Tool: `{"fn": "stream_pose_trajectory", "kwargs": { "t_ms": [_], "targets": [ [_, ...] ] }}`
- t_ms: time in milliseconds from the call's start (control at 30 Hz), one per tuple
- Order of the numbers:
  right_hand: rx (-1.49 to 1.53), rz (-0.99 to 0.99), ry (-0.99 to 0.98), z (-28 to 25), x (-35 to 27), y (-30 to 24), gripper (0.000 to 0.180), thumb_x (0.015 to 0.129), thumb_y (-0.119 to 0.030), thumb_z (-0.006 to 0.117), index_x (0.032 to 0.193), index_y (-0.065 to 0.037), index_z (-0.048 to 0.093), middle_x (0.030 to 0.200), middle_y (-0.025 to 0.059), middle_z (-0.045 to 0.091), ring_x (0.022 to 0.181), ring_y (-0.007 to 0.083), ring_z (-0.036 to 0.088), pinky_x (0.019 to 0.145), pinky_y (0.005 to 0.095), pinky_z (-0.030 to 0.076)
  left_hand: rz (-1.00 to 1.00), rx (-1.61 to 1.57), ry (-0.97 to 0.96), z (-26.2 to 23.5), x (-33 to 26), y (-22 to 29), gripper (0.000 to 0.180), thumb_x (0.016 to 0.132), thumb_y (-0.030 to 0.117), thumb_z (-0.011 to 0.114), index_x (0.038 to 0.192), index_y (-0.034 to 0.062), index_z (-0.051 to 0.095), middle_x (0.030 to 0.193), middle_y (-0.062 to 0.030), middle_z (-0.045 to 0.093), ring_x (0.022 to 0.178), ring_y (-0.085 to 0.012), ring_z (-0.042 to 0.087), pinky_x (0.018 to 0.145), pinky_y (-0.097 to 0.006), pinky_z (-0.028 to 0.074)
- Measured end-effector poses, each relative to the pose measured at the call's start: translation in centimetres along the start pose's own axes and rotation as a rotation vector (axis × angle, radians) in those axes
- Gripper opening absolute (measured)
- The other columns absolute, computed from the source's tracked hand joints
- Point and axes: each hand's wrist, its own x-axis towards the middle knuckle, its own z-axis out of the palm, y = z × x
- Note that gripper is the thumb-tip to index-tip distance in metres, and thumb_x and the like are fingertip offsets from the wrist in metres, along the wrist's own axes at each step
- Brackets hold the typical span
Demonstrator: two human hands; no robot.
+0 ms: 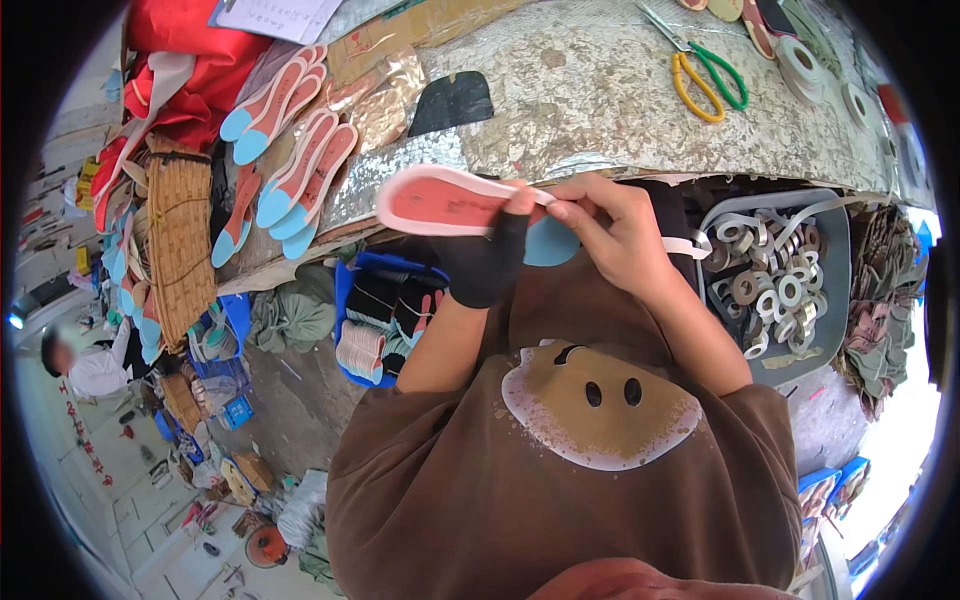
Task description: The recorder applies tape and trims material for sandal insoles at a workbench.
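Note:
A red insole [435, 203] with a white rim and a blue part lies level in front of my chest. My left hand [493, 255], in a black fingerless glove, is closed around its middle, thumb on top. My right hand [610, 225] is bare and pinches at the insole's edge beside the left thumb. A thin whitish strip shows at those fingertips, apparently white tape. Beside the right wrist a length of white tape [684, 246] shows; its path behind the hand is hidden. Several similar insoles [305, 180] lie on the bench to the left.
Scissors [705, 80] with yellow and green handles lie on the worn bench [590, 100]. A black patch [452, 102] is nearer. At right stands a grey bin [835, 290] of tape rolls; at left, a blue crate [345, 285] of insoles. A person [95, 365] is far left.

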Motion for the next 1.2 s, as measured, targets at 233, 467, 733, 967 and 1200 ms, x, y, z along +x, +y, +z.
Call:
{"fn": "stream_pose_trajectory", "kwargs": {
  "t_ms": [233,467,733,967,1200],
  "targets": [
    [0.150,0.183,-0.010,-1.0,-1.3,1.2,0.012,0.088,-0.012,0.070,0.087,-0.002,0.063,0.066,-0.0009,0.052,0.061,0.0059,0.045,0.054,0.0245,0.037,-0.009,-0.329,-0.654,0.4,2.8,-0.8,0.026,0.090,0.029,0.067,0.097,0.0036,0.066,0.103,-0.0056,0.056,0.094,-0.0135,0.056,0.080,-0.028,0.046],
    [-0.532,0.142,-0.136,-5.0,-2.1,2.0,0.023,0.084,-0.026,0.070,0.092,-0.006,0.066,0.074,0.0086,0.062,0.062,0.0241,0.059,0.058,0.0330,0.045,-0.522,-0.765,-0.838,-5.0,4.1,-2.3,0.053,0.091,0.058,0.054,0.095,0.0045,0.058,0.092,-0.0119,0.056,0.096,-0.0240,0.054,0.080,-0.036,0.044],
    [-0.534,-0.164,-0.385,-8.9,-0.9,-0.8,0.024,0.080,-0.028,0.072,0.092,-0.008,0.067,0.094,0.0103,0.068,0.084,0.0309,0.065,0.070,0.0386,0.051,-0.665,-0.883,-0.764,-19.6,3.9,-1.0,0.049,0.089,0.033,0.066,0.133,0.0275,0.046,0.095,-0.0248,0.060,0.083,-0.0409,0.059,0.066,-0.051,0.049],
    [-1.251,0.139,0.090,-16.7,8.1,9.6,0.039,0.080,-0.008,0.058,0.118,-0.008,0.052,0.113,0.0203,0.060,0.105,0.0368,0.058,0.083,0.0459,0.049,-0.660,-0.701,-0.455,-16.7,5.1,-7.0,0.039,0.093,0.043,0.053,0.102,0.0052,0.052,0.094,-0.0180,0.061,0.085,-0.0339,0.061,0.070,-0.042,0.053],
    [-1.275,0.057,-0.020,-15.3,8.6,5.0,0.027,0.074,0.000,0.056,0.100,-0.006,0.051,0.090,0.0172,0.059,0.073,0.0360,0.059,0.067,0.0444,0.048,-0.623,-0.669,-0.295,-12.5,4.6,-4.7,0.042,0.093,0.041,0.058,0.106,0.0014,0.054,0.090,-0.0150,0.064,0.085,-0.0259,0.065,0.075,-0.038,0.053]
  ]
}}
